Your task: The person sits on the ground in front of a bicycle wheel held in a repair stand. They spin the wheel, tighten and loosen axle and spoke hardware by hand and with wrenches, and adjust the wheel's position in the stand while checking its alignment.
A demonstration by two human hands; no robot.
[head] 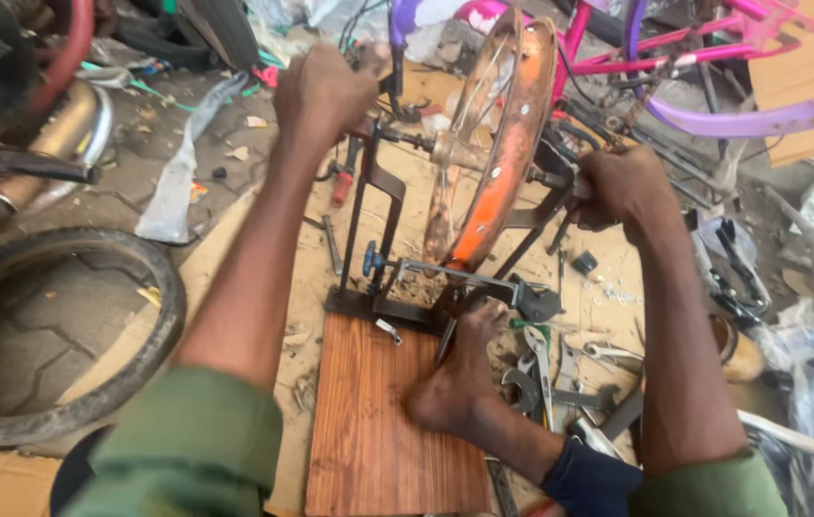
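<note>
An orange, rusty bicycle wheel rim (514, 144) with spokes stands upright in a dark metal truing stand (397, 287). My left hand (325, 91) is closed on the top of the stand's left upright, beside the wheel's axle (445, 148). On the other side my right hand (617, 187) is closed on a small tool at the right end of the axle. My bare foot (459, 378) presses on the stand's base, where it meets a brown wooden board (378, 431).
Several wrenches and pliers (546, 369) lie on the sandy ground right of the foot. A black tyre (72, 325) lies at the left, near a motorbike exhaust (62, 144). Pink and purple bicycle frames (694, 86) stand behind the wheel.
</note>
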